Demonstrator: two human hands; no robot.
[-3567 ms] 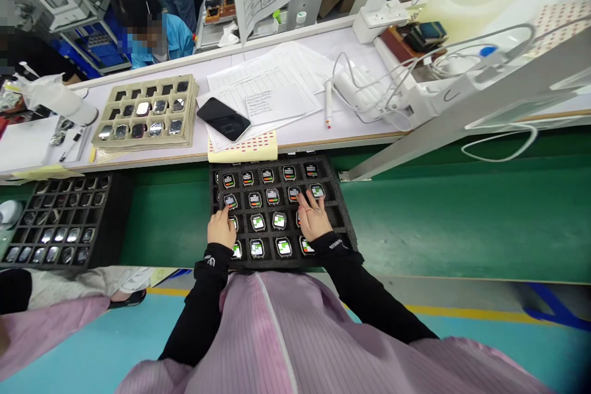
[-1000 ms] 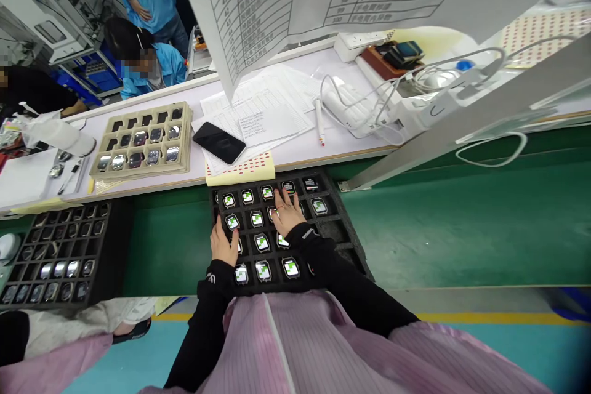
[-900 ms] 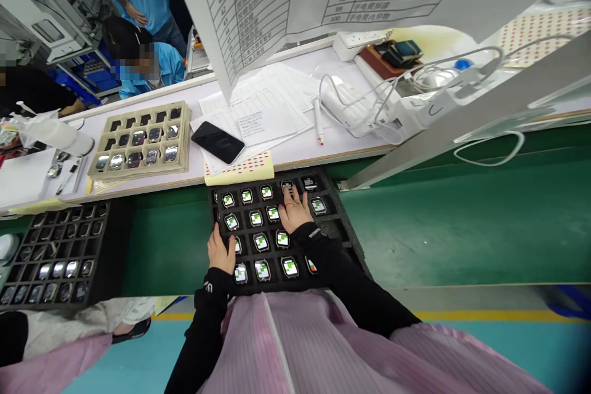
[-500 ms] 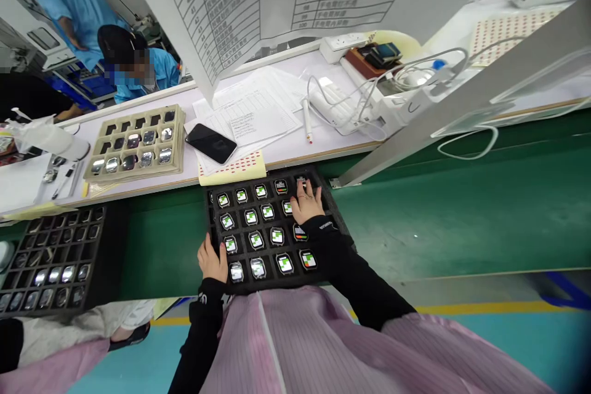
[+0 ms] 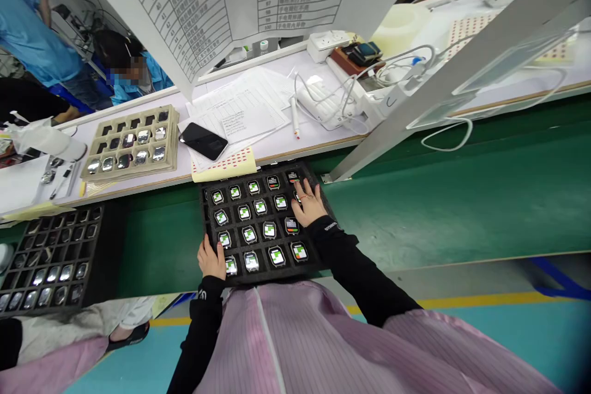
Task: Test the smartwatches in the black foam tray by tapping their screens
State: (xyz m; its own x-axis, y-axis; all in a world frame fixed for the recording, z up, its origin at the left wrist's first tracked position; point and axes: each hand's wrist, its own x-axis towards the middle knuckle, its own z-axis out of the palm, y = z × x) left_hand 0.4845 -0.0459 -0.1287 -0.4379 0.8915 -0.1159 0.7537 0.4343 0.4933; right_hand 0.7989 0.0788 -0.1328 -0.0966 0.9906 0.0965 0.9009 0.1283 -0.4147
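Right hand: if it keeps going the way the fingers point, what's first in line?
Likely the lit watch in the far right pocket of the black tray; the right hand has its fingertips right at it. Beyond lies the tray's far rim, then the white bench edge. Depth is uncertain.

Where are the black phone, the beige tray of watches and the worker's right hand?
Black phone (image 5: 204, 140), head view, middle of its dark screen.
Beige tray (image 5: 172, 135), head view, right rim.
Right hand (image 5: 308, 204), head view, back of the hand.
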